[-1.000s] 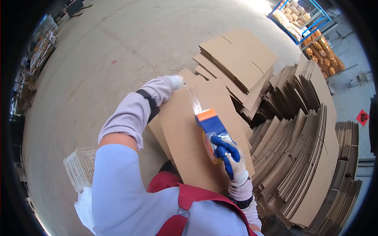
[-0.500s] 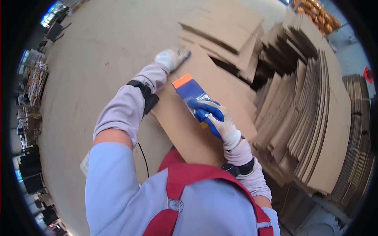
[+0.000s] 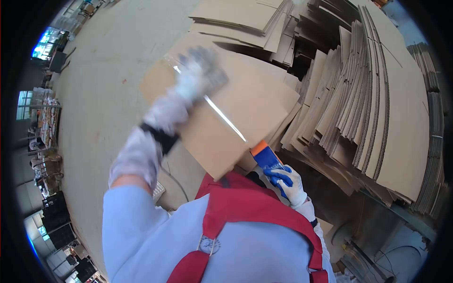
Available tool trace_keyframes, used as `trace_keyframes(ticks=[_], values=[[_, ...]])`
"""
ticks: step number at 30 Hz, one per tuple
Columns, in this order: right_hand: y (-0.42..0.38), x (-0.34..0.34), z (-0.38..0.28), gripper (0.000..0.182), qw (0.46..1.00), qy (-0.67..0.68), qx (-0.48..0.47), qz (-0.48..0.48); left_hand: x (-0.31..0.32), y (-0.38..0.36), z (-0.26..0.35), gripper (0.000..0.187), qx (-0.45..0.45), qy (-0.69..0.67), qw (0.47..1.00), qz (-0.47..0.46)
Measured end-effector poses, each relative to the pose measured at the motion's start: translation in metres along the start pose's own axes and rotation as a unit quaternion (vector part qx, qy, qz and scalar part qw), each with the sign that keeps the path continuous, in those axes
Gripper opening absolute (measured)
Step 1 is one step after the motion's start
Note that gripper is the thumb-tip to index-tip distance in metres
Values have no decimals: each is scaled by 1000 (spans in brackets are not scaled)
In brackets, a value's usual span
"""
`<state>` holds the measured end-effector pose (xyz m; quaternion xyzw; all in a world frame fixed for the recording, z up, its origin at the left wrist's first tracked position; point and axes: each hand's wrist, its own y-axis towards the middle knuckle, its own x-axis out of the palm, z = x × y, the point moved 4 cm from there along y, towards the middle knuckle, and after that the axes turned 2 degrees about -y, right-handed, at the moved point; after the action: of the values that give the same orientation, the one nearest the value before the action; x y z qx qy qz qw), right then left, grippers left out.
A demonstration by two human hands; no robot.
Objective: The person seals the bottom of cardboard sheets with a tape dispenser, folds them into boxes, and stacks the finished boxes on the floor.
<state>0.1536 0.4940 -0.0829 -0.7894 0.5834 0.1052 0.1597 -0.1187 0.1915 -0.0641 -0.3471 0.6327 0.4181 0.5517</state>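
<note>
A cardboard box (image 3: pixel 252 92) lies in front of me with a shiny strip of clear tape (image 3: pixel 225 118) running along its seam. Gloved and smeared by motion, my left hand (image 3: pixel 198 73) is over the far part of the box, across the line of the tape. In my gloved right hand (image 3: pixel 291 185) is a blue tape dispenser (image 3: pixel 266 158) with an orange front end. That orange end is right at the near edge of the box, where the strip ends; the fingers wrap round the blue body.
Flat cardboard sheets (image 3: pixel 231 14) are piled beyond the box. Many folded cartons (image 3: pixel 349 99) stand on edge to the right, with another bundled stack (image 3: pixel 432 118) farther right. Concrete floor (image 3: pixel 104 104) stretches to the left. A dark cable (image 3: pixel 178 183) hangs near my left side.
My right hand has brought the tape dispenser back toward me and right, to the box's near edge. A tape strip now shows along the top. My left hand has shifted onto the box.
</note>
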Motion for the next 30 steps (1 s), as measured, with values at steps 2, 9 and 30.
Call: trace_keyframes(ticks=[2,9,30], values=[[15,2,-6,29,999,-10,-43,-6,-44,-60,113,87,139,-118,981,-61],[58,5,-3,26,972,232,47,3,-49,-86,158,73,110,-151,981,-45],[317,25,147,38,958,-153,-43,-238,-30,-235,-209,71,-582,-270,767,23]])
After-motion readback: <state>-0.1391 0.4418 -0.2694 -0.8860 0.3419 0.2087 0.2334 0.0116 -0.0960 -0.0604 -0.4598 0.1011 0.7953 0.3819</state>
